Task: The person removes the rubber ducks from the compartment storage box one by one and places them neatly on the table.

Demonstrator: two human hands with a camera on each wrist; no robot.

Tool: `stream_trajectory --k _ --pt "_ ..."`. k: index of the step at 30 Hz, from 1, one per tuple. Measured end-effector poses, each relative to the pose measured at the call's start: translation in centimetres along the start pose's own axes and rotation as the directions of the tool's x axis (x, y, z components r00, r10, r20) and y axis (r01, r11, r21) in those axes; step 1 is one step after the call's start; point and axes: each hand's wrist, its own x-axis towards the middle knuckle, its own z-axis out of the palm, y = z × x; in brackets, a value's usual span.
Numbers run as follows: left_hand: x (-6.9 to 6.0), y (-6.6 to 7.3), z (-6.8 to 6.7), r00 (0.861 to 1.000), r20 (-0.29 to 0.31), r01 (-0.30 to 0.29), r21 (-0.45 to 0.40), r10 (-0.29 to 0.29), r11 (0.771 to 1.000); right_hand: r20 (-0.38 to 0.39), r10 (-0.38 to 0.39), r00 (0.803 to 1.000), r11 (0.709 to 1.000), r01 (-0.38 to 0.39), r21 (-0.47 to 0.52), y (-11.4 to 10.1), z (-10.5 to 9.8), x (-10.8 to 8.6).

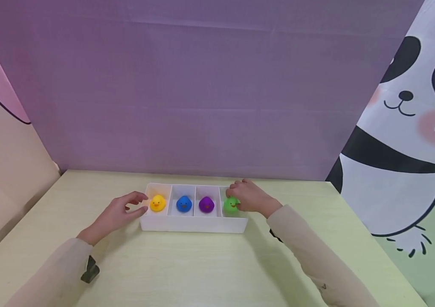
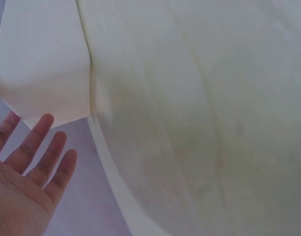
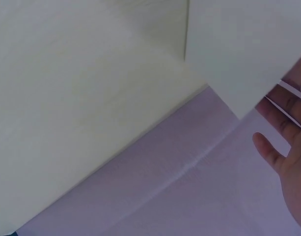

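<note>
We've got a white four-compartment tray [image 1: 193,224] on the tabletop [image 1: 187,266], one toy per compartment, left to right: yellow duck [image 1: 158,204], blue duck [image 1: 184,204], purple duck [image 1: 206,205], green duck [image 1: 230,206]. Our right hand [image 1: 252,197] has its grip curled round the green one. Our left hand [image 1: 119,213] holds nothing, thumb and fingers apart by the tray's left end; can't tell if they're touching it.

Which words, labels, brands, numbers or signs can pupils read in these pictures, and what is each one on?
None can be read for certain.
Small dark mark on the right sleeve: too small and blurred to read.
White tray, yellow duck, blue duck, purple duck, green duck: no lettering visible.
</note>
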Motion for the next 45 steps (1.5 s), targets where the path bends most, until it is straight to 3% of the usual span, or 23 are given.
stream_trajectory --k 25,34,45 --pt "0.1 -0.2 0.1 1.0 -0.002 -0.007 -0.018 0.007 1.0 -0.029 0.065 0.997 0.998 -0.064 0.009 1.2 -4.5 -0.6" --pt "0.0 -0.2 0.1 1.0 -0.007 -0.017 -0.021 0.016 1.0 -0.077 0.082 0.994 0.997 -0.082 0.005 2.2 -5.1 -2.0" --pt "0.0 -0.3 0.2 1.0 -0.005 -0.002 -0.023 0.002 1.0 -0.075 0.121 0.99 0.992 -0.122 -0.01 3.2 -4.7 -3.7"
